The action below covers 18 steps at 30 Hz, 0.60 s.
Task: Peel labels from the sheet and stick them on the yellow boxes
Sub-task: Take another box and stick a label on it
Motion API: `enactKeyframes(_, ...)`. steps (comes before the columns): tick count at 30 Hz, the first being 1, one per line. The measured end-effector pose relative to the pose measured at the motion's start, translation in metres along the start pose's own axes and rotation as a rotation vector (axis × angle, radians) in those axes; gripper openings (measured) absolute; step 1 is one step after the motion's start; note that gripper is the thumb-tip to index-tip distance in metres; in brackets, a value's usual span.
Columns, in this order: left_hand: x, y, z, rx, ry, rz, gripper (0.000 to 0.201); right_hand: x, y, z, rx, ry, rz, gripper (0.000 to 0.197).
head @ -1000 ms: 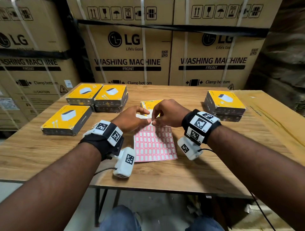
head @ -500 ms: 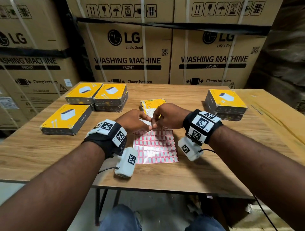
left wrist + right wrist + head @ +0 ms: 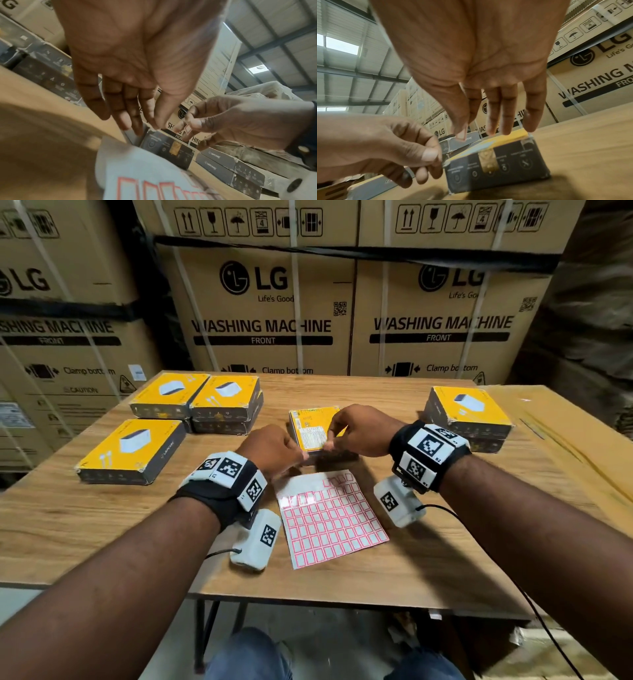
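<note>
The label sheet (image 3: 330,518) lies flat near the front edge of the desk (image 3: 68,508), roughly midway along it, its red-bordered stickers in rows; the upper left part of the sheet is bare backing. One peeled label (image 3: 188,129) is pinched between thumb and forefinger of the right hand (image 3: 359,433), the remaining fingers extended — in the right wrist view the label (image 3: 462,136) hangs from the thumb tip just above the box. That yellow box (image 3: 313,428) sits just beyond the sheet's far edge, toward the middle of the desk, printed side up. The left hand (image 3: 274,451) is at the box's near left corner, fingers curled and drawn together; in the right wrist view its fingertips (image 3: 429,155) meet at the corner of the box (image 3: 496,157), though whether they grip the box or merely touch it cannot be told.

A single yellow box (image 3: 132,451) lies near the left edge of the desk. Four more, in two stacks of two side by side (image 3: 197,402), occupy the far left corner. A further stack of two (image 3: 467,417) stands toward the right edge. Both wrists carry black straps with white marker blocks — a white camera unit hangs beneath each
</note>
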<state>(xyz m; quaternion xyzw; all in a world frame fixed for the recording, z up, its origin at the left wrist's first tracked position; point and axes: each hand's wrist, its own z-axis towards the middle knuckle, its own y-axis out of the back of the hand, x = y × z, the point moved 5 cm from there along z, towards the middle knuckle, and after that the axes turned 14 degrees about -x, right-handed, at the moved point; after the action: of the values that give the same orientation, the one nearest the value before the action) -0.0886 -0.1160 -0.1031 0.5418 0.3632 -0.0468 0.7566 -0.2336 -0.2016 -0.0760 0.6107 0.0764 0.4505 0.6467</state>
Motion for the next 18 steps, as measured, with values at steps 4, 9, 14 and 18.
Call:
enactKeyframes(4, -0.008, 0.012, 0.007, -0.161, -0.037, 0.037, 0.021, -0.024, 0.013, 0.007, -0.116, -0.249, 0.159, 0.014)
enactKeyframes(9, -0.016, -0.002, 0.010, 0.067, -0.063, 0.119, 0.063, -0.034, -0.001, 0.006, 0.114, -0.385, 0.268, 0.017)
enactKeyframes(14, -0.022, -0.004, 0.010, 0.088, -0.027, -0.013, 0.064, -0.023, -0.001, 0.004, 0.172, -0.363, 0.247, 0.005)
enactKeyframes(18, -0.018, 0.003, 0.010, -0.029, 0.013, -0.171, 0.061, -0.013, 0.010, -0.002, 0.221, -0.427, 0.395, 0.006)
